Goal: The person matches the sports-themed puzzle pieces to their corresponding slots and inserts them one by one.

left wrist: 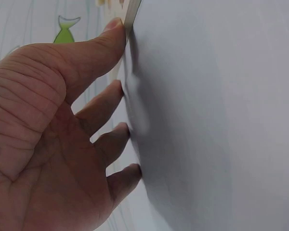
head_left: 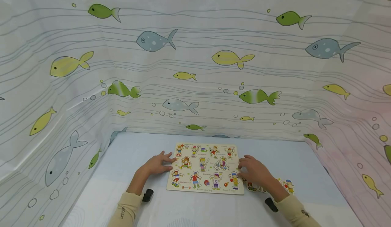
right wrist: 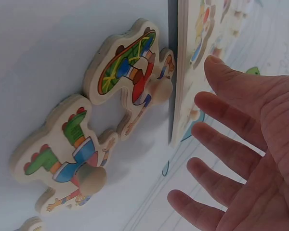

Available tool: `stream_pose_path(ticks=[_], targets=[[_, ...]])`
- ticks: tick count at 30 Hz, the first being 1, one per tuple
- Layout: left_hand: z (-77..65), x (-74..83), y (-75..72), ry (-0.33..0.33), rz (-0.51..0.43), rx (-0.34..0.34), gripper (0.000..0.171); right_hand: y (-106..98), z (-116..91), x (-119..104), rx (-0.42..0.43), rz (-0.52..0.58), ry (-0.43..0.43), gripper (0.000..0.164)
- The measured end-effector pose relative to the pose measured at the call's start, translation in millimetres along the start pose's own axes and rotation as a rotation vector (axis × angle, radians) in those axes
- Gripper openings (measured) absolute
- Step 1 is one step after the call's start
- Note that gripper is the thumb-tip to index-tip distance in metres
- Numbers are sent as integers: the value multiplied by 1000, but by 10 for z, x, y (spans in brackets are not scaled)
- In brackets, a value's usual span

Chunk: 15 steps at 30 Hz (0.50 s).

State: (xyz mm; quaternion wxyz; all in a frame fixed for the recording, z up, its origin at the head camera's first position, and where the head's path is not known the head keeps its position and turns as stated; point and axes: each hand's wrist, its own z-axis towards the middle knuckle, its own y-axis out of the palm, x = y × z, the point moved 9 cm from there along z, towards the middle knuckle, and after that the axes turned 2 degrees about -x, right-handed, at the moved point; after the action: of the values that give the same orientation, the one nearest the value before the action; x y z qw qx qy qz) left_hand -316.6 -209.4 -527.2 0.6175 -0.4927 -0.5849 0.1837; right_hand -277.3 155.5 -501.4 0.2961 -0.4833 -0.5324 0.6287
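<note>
A pale wooden peg puzzle board [head_left: 195,167] with painted sports figures lies flat on the table. My left hand [head_left: 157,164] is at its left edge, fingers spread. In the left wrist view, the left thumb [left wrist: 111,41] touches the board's edge and the other fingertips rest by the tabletop. My right hand [head_left: 255,170] is at the right edge, fingers apart, holding nothing. The right wrist view shows a skateboarder piece [right wrist: 130,72] and a roller-skater piece [right wrist: 70,159], each with a round knob, lying beside the board.
More loose figure pieces [head_left: 288,186] lie under and right of my right forearm, partly hidden. The table [head_left: 183,210] has a pale blue-white cover. A fish-patterned sheet [head_left: 201,84] hangs behind the table and along both sides. Black wrist devices [head_left: 148,195] sit on both wrists.
</note>
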Motion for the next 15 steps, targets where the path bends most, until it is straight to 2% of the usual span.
stream_pose_path(ticks=[15], targets=[[6,-13,11,9,22,7,43,14,-173,103,1,8,35,16]])
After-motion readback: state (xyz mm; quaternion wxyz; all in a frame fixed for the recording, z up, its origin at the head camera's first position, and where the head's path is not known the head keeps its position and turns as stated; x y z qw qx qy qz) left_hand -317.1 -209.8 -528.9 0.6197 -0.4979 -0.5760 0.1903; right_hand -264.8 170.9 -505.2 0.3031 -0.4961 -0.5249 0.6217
